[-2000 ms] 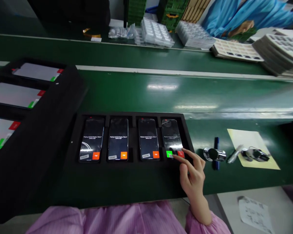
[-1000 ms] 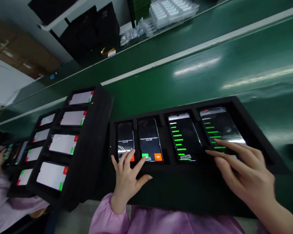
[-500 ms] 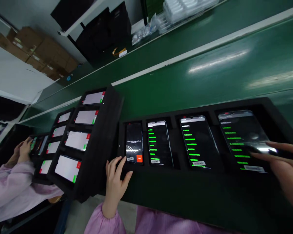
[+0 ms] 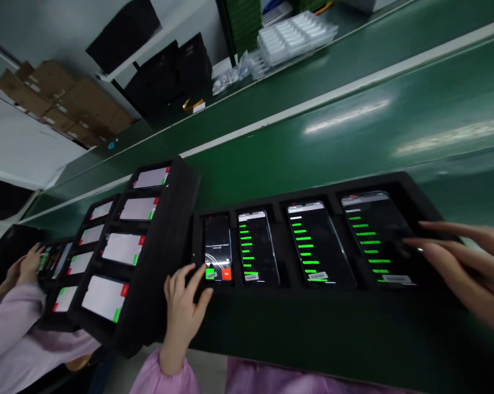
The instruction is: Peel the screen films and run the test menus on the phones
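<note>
In the head view a black foam tray [image 4: 277, 235] holds several smartphones in a row. My left hand [image 4: 183, 309] is at the tray's near left corner, fingers spread, index fingertip at the lower edge of the leftmost phone [image 4: 218, 241]. That screen is dark, with a green and an orange-red button. Two phones [image 4: 255, 241] [image 4: 319, 238] in the middle show lines of green text on black. My right hand [image 4: 464, 260] hovers by the right side of the rightmost phone [image 4: 374, 235], which also shows green text. Its fingers are stretched out and apart, holding nothing.
Left of my tray stands a black foam stack [image 4: 160, 257] with white-screened phones on top. Beyond it a co-worker's hand [image 4: 27, 268] touches another tray. Behind runs a green belt [image 4: 271, 164] with a pale rail. Clear plastic trays [image 4: 296, 38] and cardboard boxes [image 4: 62, 98] sit farther back.
A green button has appeared on the leftmost phone's screen. My right hand has drawn back from over the rightmost phone's screen toward its right edge. The view has shifted slightly.
</note>
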`<state>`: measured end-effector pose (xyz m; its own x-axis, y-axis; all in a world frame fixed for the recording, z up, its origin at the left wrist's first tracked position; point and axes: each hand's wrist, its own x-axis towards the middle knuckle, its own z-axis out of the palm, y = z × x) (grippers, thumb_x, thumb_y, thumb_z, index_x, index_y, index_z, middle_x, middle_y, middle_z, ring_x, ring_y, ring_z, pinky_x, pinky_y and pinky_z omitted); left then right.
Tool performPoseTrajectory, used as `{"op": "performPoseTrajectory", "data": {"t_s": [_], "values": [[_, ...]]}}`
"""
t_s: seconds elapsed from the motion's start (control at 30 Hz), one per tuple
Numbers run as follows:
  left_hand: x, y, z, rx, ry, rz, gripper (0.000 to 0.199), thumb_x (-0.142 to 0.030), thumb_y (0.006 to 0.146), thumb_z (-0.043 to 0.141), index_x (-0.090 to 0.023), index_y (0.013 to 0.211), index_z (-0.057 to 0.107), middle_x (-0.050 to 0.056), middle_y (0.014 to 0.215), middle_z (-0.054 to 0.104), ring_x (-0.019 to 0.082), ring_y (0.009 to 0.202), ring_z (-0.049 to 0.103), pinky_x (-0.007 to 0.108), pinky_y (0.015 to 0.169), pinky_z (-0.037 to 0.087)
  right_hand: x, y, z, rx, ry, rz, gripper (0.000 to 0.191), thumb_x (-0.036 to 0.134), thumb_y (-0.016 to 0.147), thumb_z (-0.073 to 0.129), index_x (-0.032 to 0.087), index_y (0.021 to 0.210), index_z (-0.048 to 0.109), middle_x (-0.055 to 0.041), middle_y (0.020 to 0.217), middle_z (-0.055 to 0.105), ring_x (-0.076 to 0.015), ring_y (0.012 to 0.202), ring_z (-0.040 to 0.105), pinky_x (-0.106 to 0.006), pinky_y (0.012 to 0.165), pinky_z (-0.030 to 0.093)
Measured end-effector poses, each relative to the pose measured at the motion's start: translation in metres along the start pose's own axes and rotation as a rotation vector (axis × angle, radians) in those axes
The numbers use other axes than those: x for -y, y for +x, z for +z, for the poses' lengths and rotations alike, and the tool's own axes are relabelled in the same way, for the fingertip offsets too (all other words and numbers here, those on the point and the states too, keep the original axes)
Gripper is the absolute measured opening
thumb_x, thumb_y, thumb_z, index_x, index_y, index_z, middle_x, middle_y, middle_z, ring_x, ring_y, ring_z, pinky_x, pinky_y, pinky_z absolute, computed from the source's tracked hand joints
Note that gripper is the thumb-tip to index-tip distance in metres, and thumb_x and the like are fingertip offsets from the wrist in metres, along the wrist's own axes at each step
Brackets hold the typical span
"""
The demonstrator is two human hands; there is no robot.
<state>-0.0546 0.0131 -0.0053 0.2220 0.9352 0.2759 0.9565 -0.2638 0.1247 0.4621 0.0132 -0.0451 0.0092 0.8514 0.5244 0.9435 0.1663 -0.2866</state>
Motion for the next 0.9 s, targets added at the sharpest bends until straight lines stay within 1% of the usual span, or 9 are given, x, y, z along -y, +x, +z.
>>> {"op": "performPoseTrajectory", "data": {"t_s": [0.1,0.17,0.27,0.4,0.53,0.63,0.7,0.77,0.9], "values": [[0.003,0.059,0.007,-0.007,-0.029,-0.018,0.051,-0.05,0.109,0.045,-0.026,0.152,0.058,0.015,0.139,0.063,0.03,0.13,0.058,0.056,0.116,0.045,0.008,0.049,0.008,0.062,-0.132,-0.042,0.07,0.068,0.111,0.025,0.026,0.117,0.08,-0.0137,0.133,0.07,-0.0375,0.116,0.061,-0.05,0.082,0.042],[0.003,0.094,0.016,0.011,-0.037,-0.014,0.051,-0.051,0.108,0.045,-0.027,0.149,0.061,0.015,0.144,0.06,0.032,0.132,0.056,0.056,0.114,0.047,0.012,0.07,0.016,0.081,-0.178,-0.063,0.071,0.069,0.111,0.025,0.026,0.124,0.08,-0.0161,0.143,0.065,-0.0401,0.123,0.056,-0.053,0.085,0.04],[0.001,0.118,0.02,0.018,-0.031,0.008,0.045,-0.053,0.106,0.048,-0.029,0.135,0.074,0.015,0.146,0.06,0.036,0.133,0.054,0.062,0.112,0.047,0.019,0.077,0.017,0.072,-0.203,-0.117,0.07,0.061,0.113,0.026,0.02,0.118,0.082,-0.02,0.144,0.064,-0.0405,0.127,0.054,-0.057,0.093,0.038],[-0.016,0.119,0.019,0.01,-0.044,0.095,0.04,-0.051,0.106,0.05,-0.031,0.109,0.084,0.012,0.134,0.068,0.035,0.128,0.056,0.062,0.113,0.045,0.047,0.075,0.015,0.104,-0.18,-0.227,0.055,0.05,0.114,0.038,0.024,0.097,0.084,-0.0135,0.138,0.069,-0.0367,0.128,0.056,-0.057,0.102,0.036],[-0.053,0.134,0.036,0.048,-0.091,0.219,0.037,-0.051,0.106,0.053,-0.037,0.133,0.075,0.008,0.148,0.062,0.032,0.135,0.053,0.059,0.118,0.042,0.093,0.093,0.04,0.171,-0.132,-0.305,0.038,0.048,0.111,0.051,0.027,0.133,0.074,-0.011,0.154,0.059,-0.0335,0.131,0.055,-0.053,0.105,0.039],[-0.065,0.136,0.043,0.058,-0.121,0.257,0.037,-0.053,0.104,0.056,-0.037,0.13,0.076,0.009,0.154,0.058,0.034,0.136,0.052,0.065,0.12,0.039,0.108,0.096,0.05,0.186,-0.117,-0.32,0.035,0.048,0.109,0.056,0.024,0.122,0.078,-0.0118,0.155,0.057,-0.0337,0.133,0.054,-0.053,0.106,0.039],[-0.055,0.122,0.036,0.048,-0.153,0.269,0.033,-0.053,0.105,0.054,-0.038,0.119,0.08,0.006,0.152,0.06,0.032,0.136,0.054,0.062,0.12,0.041,0.101,0.085,0.042,0.179,-0.112,-0.328,0.034,0.051,0.109,0.055,0.029,0.108,0.081,-0.0055,0.153,0.061,-0.0302,0.132,0.055,-0.05,0.108,0.04],[-0.033,0.104,0.027,0.008,-0.184,0.239,0.033,-0.052,0.106,0.053,-0.037,0.121,0.078,0.006,0.147,0.062,0.031,0.135,0.055,0.056,0.116,0.046,0.082,0.07,0.026,0.144,-0.133,-0.293,0.034,0.051,0.11,0.052,0.033,0.108,0.081,-0.003,0.15,0.063,-0.0286,0.131,0.056,-0.048,0.106,0.041],[0.014,0.082,0.024,-0.083,-0.207,0.091,0.047,-0.056,0.104,0.054,-0.025,0.137,0.068,0.013,0.134,0.067,0.034,0.127,0.06,0.054,0.106,0.053,0.043,0.049,0.005,0.059,-0.235,-0.157,0.034,0.041,0.111,0.05,0.027,0.121,0.079,-0.0128,0.147,0.063,-0.037,0.13,0.056,-0.052,0.099,0.043]]}}
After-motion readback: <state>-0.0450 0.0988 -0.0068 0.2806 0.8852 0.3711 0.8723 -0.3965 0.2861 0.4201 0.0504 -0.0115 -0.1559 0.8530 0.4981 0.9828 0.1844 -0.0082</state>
